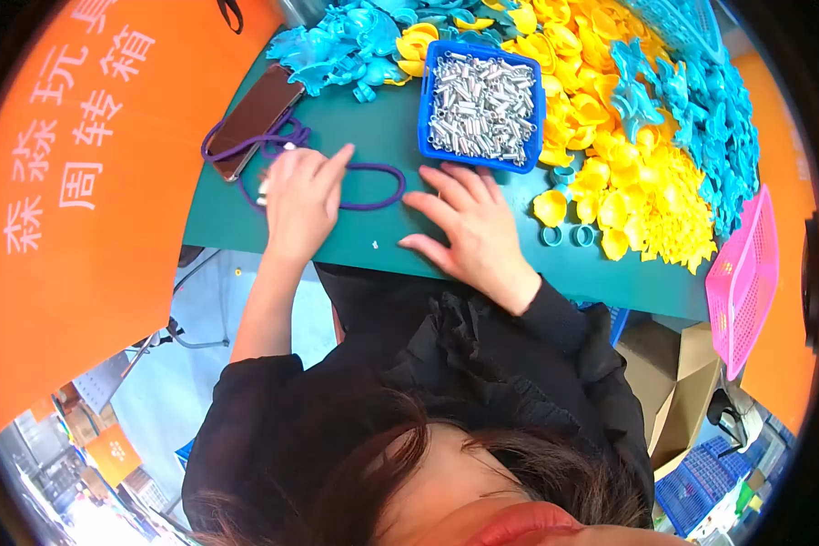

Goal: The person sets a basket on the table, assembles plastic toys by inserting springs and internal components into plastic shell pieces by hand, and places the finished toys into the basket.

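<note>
My left hand (302,196) is over the green tabletop with most fingers curled and one finger stretched out. Small white bits show at its fingers, too blurred to name. Beside and behind it, a purple cord (379,167) loops over a brown phone-like object (257,114). My right hand (473,223) lies palm down on the table with its fingers spread and nothing held. Its fingertips are at the near edge of a blue tray (480,161) full of small silvery metal parts (482,105).
Blue plastic parts (359,41) lie at the back left. Yellow parts (646,196) and more blue ones (705,127) heap up on the right. Two blue rings (583,237) lie near the front edge. A pink basket (744,282) stands at the right, an orange box (91,200) at the left.
</note>
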The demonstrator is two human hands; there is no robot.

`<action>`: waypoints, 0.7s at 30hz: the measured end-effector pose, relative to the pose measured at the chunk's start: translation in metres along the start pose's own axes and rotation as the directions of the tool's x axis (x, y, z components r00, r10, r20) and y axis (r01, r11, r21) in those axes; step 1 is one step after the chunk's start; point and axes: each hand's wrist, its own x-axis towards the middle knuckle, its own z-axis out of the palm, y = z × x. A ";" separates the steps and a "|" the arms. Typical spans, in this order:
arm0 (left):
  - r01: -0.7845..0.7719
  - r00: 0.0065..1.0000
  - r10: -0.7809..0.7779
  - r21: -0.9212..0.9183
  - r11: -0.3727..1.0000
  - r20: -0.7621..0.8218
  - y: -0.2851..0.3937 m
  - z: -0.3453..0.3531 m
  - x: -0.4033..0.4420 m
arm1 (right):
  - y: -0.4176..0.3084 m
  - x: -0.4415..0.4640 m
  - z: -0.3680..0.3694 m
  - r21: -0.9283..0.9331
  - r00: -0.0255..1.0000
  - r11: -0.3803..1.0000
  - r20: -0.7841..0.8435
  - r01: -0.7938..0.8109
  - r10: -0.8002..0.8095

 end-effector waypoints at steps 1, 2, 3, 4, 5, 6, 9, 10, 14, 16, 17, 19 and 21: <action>0.041 0.999 -0.040 0.062 0.997 -0.024 -0.005 0.000 0.002 | -0.006 0.004 0.003 -0.016 1.000 1.000 0.003 0.001 -0.001; 0.084 0.996 -0.078 0.123 0.989 -0.051 -0.010 0.001 0.007 | -0.004 0.008 0.008 0.007 1.000 1.000 -0.019 0.005 -0.005; 0.126 0.990 -0.113 0.182 0.975 -0.078 -0.014 0.001 0.011 | -0.001 0.009 0.014 0.030 0.999 1.000 -0.041 0.007 -0.006; 0.113 0.989 -0.092 0.196 0.974 -0.113 -0.018 0.001 0.016 | 0.002 0.008 0.016 0.039 0.998 0.999 -0.057 -0.007 0.009; 0.142 0.982 -0.122 0.133 0.981 -0.144 -0.020 0.001 0.022 | 0.006 0.005 0.016 0.049 0.997 0.999 -0.073 -0.022 0.025; 0.166 0.973 -0.153 0.068 0.984 -0.172 -0.021 0.001 0.030 | 0.010 0.002 0.014 0.059 0.995 0.998 -0.089 -0.038 0.043; 0.170 0.960 -0.130 0.145 0.975 -0.248 -0.029 -0.006 0.065 | 0.016 -0.007 0.001 0.039 0.994 0.997 -0.086 -0.071 0.075; 0.155 0.959 -0.089 0.235 0.960 -0.270 -0.036 -0.003 0.079 | 0.017 -0.009 -0.001 0.039 0.993 0.996 -0.089 -0.076 0.079; 0.128 0.991 -0.113 0.261 0.957 -0.071 -0.070 0.012 0.108 | 0.017 -0.010 -0.006 0.014 0.994 1.000 -0.108 -0.022 0.023; 0.343 0.931 -0.338 0.011 0.939 -0.139 -0.068 -0.001 0.108 | 0.015 -0.008 -0.008 0.012 0.994 1.000 -0.105 0.016 -0.015; 0.438 0.880 -0.452 -0.118 0.891 -0.149 -0.063 -0.011 0.105 | 0.015 -0.008 -0.008 0.003 0.995 1.000 -0.098 0.025 -0.025; 0.380 0.873 -0.478 -0.474 0.794 -0.100 -0.059 -0.031 0.086 | 0.013 -0.008 -0.007 -0.009 0.996 0.999 -0.077 0.051 -0.052; 0.311 0.940 -0.303 -0.753 0.580 0.155 -0.040 -0.042 0.052 | 0.013 -0.007 -0.006 -0.008 0.997 0.999 -0.055 0.052 -0.052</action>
